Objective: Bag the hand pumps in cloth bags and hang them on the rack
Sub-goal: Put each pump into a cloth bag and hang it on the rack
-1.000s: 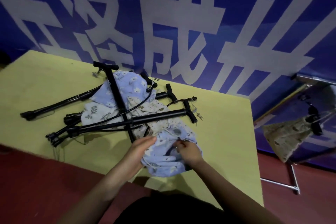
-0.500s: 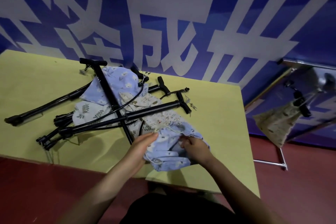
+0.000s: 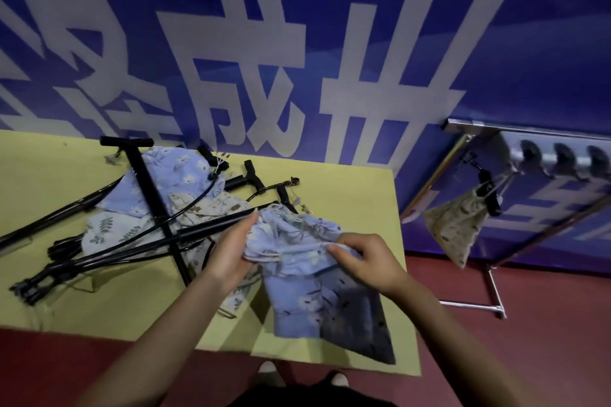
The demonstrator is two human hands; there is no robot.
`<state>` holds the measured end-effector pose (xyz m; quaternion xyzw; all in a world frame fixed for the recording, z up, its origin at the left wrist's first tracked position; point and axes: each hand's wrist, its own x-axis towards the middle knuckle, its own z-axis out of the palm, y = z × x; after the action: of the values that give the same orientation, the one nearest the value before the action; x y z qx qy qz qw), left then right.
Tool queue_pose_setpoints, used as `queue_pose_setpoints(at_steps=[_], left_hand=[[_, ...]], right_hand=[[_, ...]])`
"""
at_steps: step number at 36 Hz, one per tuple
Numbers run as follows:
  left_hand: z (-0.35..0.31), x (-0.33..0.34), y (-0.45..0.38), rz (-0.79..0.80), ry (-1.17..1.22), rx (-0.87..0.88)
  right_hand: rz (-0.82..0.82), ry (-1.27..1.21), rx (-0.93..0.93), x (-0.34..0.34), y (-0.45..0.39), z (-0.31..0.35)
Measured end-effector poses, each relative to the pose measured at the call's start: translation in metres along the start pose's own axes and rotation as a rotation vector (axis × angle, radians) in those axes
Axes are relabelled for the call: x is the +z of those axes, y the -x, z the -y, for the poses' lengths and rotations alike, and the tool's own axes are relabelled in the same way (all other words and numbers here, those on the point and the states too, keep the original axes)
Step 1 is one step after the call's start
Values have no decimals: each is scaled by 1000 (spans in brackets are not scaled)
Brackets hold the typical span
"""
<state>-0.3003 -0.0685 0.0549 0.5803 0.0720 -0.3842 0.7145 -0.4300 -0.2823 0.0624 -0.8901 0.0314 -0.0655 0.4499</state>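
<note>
Head view — left hand [image 3: 231,251] and right hand [image 3: 363,261] both grip the blue cloth bag [image 3: 310,277]; hand pumps [image 3: 148,208] at ten o'clock.

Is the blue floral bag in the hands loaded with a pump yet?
Apparently empty: the blue floral bag hangs limp and flat between both hands, and the pumps lie on the table.

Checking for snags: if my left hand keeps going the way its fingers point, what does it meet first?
Probably the long black hand pump lying just beyond the left hand, which grips the blue floral cloth bag; depth is unclear.
</note>
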Motion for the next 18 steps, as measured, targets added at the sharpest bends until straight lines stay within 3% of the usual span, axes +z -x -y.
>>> queue_pose_setpoints(at_steps=[4, 11, 14, 18], left_hand=[[12, 10, -9, -56, -45, -31], [43, -1, -28, -418, -116, -114], [47, -19, -32, -513, -374, 2], [43, -41, -37, -510, -633, 72]], right_hand=[[-3, -52, 58, -8, -9, -9], [164, 51, 43, 8, -12, -39], [217, 186, 7, 23, -12, -50], [254, 240, 45, 46, -16, -59]])
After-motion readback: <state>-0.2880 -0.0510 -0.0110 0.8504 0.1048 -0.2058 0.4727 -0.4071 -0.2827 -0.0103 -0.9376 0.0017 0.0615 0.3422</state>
